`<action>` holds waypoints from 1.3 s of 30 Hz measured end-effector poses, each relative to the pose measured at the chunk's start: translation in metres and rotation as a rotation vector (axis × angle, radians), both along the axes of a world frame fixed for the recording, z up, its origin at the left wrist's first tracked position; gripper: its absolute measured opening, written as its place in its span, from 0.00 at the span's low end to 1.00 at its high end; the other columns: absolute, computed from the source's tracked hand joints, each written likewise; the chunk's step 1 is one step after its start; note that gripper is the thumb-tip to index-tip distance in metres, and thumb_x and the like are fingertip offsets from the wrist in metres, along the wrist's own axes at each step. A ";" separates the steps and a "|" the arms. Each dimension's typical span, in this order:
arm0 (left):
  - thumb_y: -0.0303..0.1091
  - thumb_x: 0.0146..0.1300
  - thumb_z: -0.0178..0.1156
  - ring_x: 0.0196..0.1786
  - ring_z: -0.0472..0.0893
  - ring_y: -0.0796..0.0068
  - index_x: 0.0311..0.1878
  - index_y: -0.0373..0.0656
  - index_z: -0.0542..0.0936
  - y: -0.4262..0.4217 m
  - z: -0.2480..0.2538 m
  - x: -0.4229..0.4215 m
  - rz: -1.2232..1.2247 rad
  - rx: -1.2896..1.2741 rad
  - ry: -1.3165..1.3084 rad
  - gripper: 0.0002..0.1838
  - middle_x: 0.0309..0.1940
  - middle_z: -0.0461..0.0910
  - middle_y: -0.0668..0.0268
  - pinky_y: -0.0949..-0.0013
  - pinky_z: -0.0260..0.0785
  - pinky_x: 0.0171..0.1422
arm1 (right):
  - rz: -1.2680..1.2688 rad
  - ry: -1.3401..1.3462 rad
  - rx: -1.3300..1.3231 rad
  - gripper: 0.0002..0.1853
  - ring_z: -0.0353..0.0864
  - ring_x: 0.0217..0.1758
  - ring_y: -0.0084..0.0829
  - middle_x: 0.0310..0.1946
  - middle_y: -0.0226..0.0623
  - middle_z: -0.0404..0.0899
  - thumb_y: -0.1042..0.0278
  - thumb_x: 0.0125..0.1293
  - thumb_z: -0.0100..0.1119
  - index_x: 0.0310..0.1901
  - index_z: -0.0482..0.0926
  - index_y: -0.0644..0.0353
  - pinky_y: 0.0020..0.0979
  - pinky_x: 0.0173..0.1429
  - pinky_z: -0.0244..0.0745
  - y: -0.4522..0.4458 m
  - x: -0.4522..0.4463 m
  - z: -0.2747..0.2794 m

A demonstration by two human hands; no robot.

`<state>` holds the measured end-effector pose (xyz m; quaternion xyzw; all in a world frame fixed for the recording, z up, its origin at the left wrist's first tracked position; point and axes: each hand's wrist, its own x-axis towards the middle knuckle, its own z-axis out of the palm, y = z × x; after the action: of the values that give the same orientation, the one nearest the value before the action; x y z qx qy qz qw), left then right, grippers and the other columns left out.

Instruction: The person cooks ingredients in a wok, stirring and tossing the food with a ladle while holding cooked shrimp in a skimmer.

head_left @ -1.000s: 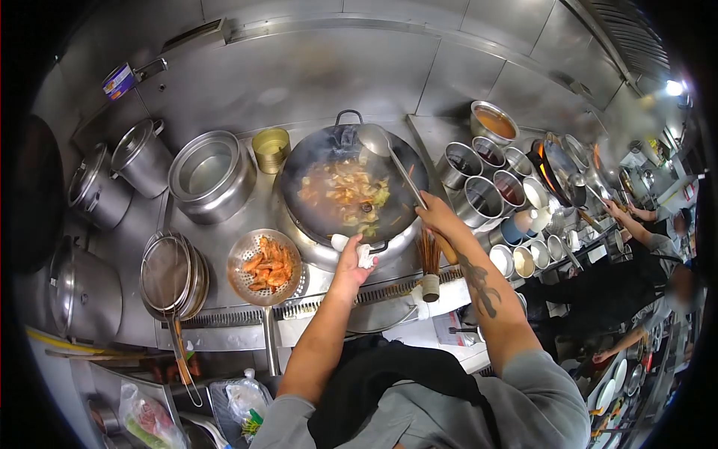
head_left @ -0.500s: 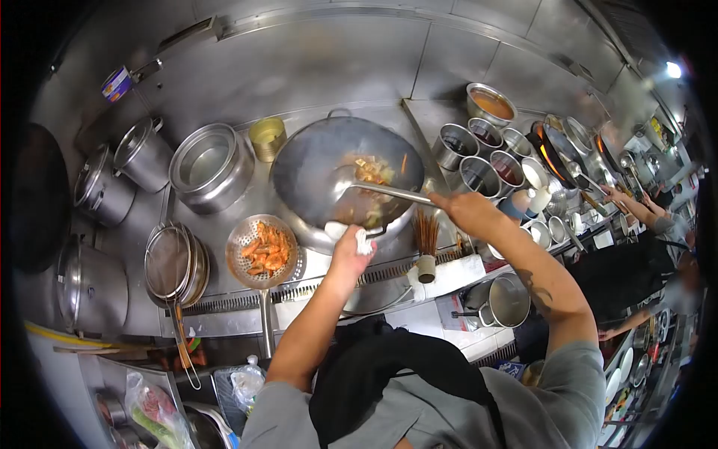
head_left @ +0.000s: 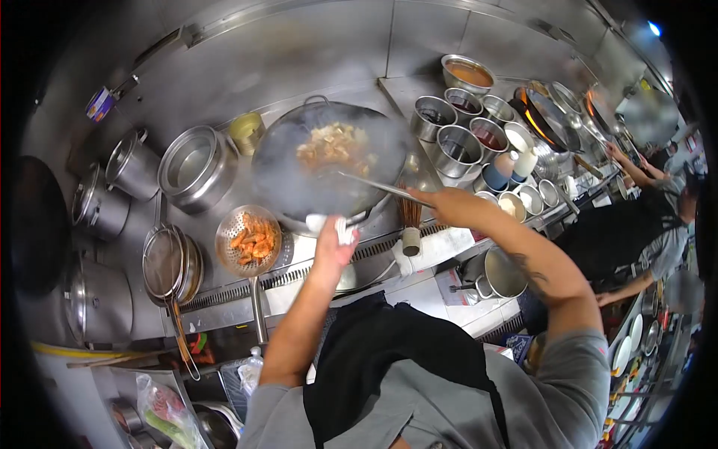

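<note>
Steam rises from a large dark wok (head_left: pixel 288 176) on the stove, where chopped food (head_left: pixel 336 147) lies in the middle. At its near rim, my left hand (head_left: pixel 334 241) is closed on a folded white cloth (head_left: pixel 329 225) beside the wok's handle. My right hand (head_left: pixel 455 207) is wrapped round the handle of a long metal ladle (head_left: pixel 385 187). The ladle's bowl is inside the wok, partly hidden by steam and food. Left of the wok, a perforated strainer (head_left: pixel 226 241) holds orange-red shrimp (head_left: pixel 254 239). A bamboo brush (head_left: pixel 410 232) stands just below my right hand.
Lidded pots (head_left: pixel 134 166) and a wide pot (head_left: pixel 196 166) stand at left, with stacked mesh strainers (head_left: pixel 164 262) nearer. Metal sauce containers (head_left: pixel 458 150), a bowl of orange liquid (head_left: pixel 469 72) and bottles (head_left: pixel 499 170) stand at right. Another person (head_left: pixel 609 239) works beyond them.
The food has moved from the wok's near right part to its middle. My right hand and the ladle have shifted across the wok. My left hand stays at the near rim with the cloth.
</note>
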<state>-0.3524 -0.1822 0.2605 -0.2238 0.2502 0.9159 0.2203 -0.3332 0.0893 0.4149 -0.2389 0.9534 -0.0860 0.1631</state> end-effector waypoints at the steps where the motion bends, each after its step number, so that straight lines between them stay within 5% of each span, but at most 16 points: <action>1: 0.33 0.61 0.53 0.27 0.75 0.68 0.34 0.45 0.73 0.001 -0.027 0.018 0.010 -0.010 0.034 0.03 0.26 0.74 0.66 0.67 0.71 0.28 | -0.062 0.070 0.061 0.37 0.80 0.40 0.49 0.37 0.51 0.79 0.72 0.58 0.54 0.71 0.56 0.48 0.42 0.45 0.75 -0.004 -0.005 -0.015; 4: 0.34 0.62 0.53 0.27 0.76 0.69 0.34 0.46 0.73 0.001 -0.041 0.085 -0.065 -0.135 -0.048 0.04 0.24 0.74 0.67 0.67 0.71 0.27 | -0.112 0.275 0.099 0.37 0.81 0.40 0.46 0.35 0.51 0.79 0.70 0.57 0.57 0.70 0.57 0.53 0.41 0.43 0.77 -0.024 0.009 -0.009; 9: 0.34 0.59 0.54 0.28 0.75 0.70 0.33 0.46 0.73 -0.001 -0.009 0.046 0.044 -0.032 -0.060 0.04 0.27 0.75 0.66 0.67 0.70 0.29 | -0.031 0.268 0.156 0.36 0.81 0.39 0.43 0.34 0.49 0.79 0.69 0.58 0.57 0.70 0.59 0.53 0.40 0.41 0.77 -0.024 0.014 0.006; 11: 0.34 0.60 0.54 0.29 0.75 0.70 0.35 0.46 0.74 -0.003 0.027 0.029 0.068 -0.518 0.284 0.04 0.28 0.76 0.66 0.69 0.69 0.30 | 0.081 0.214 0.102 0.35 0.82 0.38 0.42 0.35 0.47 0.79 0.70 0.60 0.55 0.70 0.58 0.52 0.40 0.39 0.77 -0.009 0.022 0.032; 12: 0.33 0.60 0.54 0.30 0.75 0.70 0.35 0.46 0.74 -0.006 0.048 0.014 0.054 0.034 -0.159 0.03 0.28 0.76 0.67 0.69 0.69 0.30 | 0.097 0.154 0.087 0.34 0.81 0.35 0.44 0.32 0.48 0.79 0.70 0.60 0.55 0.70 0.59 0.50 0.42 0.39 0.75 -0.001 0.026 0.048; 14: 0.32 0.60 0.54 0.30 0.75 0.70 0.36 0.46 0.74 -0.006 0.065 0.018 -0.026 -0.006 -0.115 0.03 0.29 0.76 0.67 0.69 0.69 0.29 | 0.120 0.030 0.041 0.33 0.79 0.29 0.48 0.26 0.48 0.78 0.69 0.62 0.56 0.69 0.60 0.47 0.44 0.37 0.73 0.011 0.035 0.072; 20: 0.32 0.60 0.53 0.31 0.75 0.69 0.36 0.47 0.74 -0.013 0.050 -0.003 0.007 -0.040 -0.122 0.03 0.29 0.76 0.66 0.68 0.69 0.27 | 0.041 -0.142 0.029 0.30 0.79 0.21 0.39 0.23 0.47 0.77 0.70 0.66 0.47 0.70 0.59 0.40 0.39 0.34 0.77 0.012 0.045 0.089; 24: 0.33 0.61 0.53 0.30 0.76 0.69 0.35 0.45 0.74 -0.014 0.066 0.017 -0.062 -0.038 -0.111 0.04 0.28 0.76 0.66 0.69 0.69 0.27 | -0.123 -0.292 0.090 0.30 0.81 0.24 0.40 0.28 0.46 0.79 0.71 0.67 0.44 0.70 0.59 0.37 0.39 0.32 0.78 -0.004 0.035 0.088; 26: 0.34 0.62 0.52 0.29 0.76 0.71 0.34 0.47 0.73 -0.020 0.027 -0.006 -0.049 0.005 -0.082 0.04 0.26 0.75 0.67 0.69 0.69 0.27 | -0.009 0.071 0.137 0.30 0.83 0.30 0.39 0.32 0.41 0.80 0.72 0.66 0.44 0.70 0.59 0.45 0.36 0.29 0.79 0.001 0.009 0.011; 30: 0.36 0.63 0.52 0.25 0.74 0.72 0.34 0.48 0.73 -0.008 -0.038 0.059 -0.083 -0.063 -0.018 0.04 0.24 0.74 0.68 0.69 0.69 0.25 | -0.098 0.378 0.253 0.30 0.83 0.34 0.41 0.33 0.41 0.81 0.70 0.63 0.49 0.69 0.60 0.55 0.37 0.31 0.78 -0.042 0.011 -0.020; 33: 0.36 0.62 0.53 0.26 0.74 0.71 0.36 0.48 0.73 -0.005 -0.009 0.077 -0.106 -0.110 -0.095 0.04 0.25 0.74 0.68 0.69 0.69 0.25 | -0.138 0.291 0.250 0.32 0.82 0.35 0.44 0.32 0.43 0.81 0.70 0.60 0.52 0.68 0.60 0.57 0.40 0.37 0.78 -0.053 0.010 0.000; 37: 0.33 0.59 0.54 0.25 0.74 0.71 0.30 0.47 0.73 -0.025 0.009 -0.014 -0.005 -0.013 -0.074 0.04 0.22 0.74 0.67 0.69 0.69 0.23 | -0.006 0.339 0.109 0.34 0.81 0.32 0.46 0.29 0.49 0.79 0.74 0.54 0.57 0.67 0.63 0.55 0.42 0.36 0.76 -0.027 0.011 0.021; 39: 0.33 0.59 0.54 0.26 0.74 0.71 0.30 0.46 0.73 -0.036 -0.023 -0.052 -0.097 0.054 -0.025 0.04 0.23 0.74 0.66 0.70 0.68 0.24 | -0.011 0.274 0.072 0.34 0.81 0.31 0.47 0.27 0.49 0.78 0.73 0.55 0.58 0.66 0.64 0.54 0.42 0.36 0.76 -0.013 0.012 0.043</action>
<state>-0.4046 -0.2180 0.2372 -0.2165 0.2332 0.9077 0.2736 -0.3208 0.0759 0.4578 -0.2371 0.9705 -0.0193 0.0395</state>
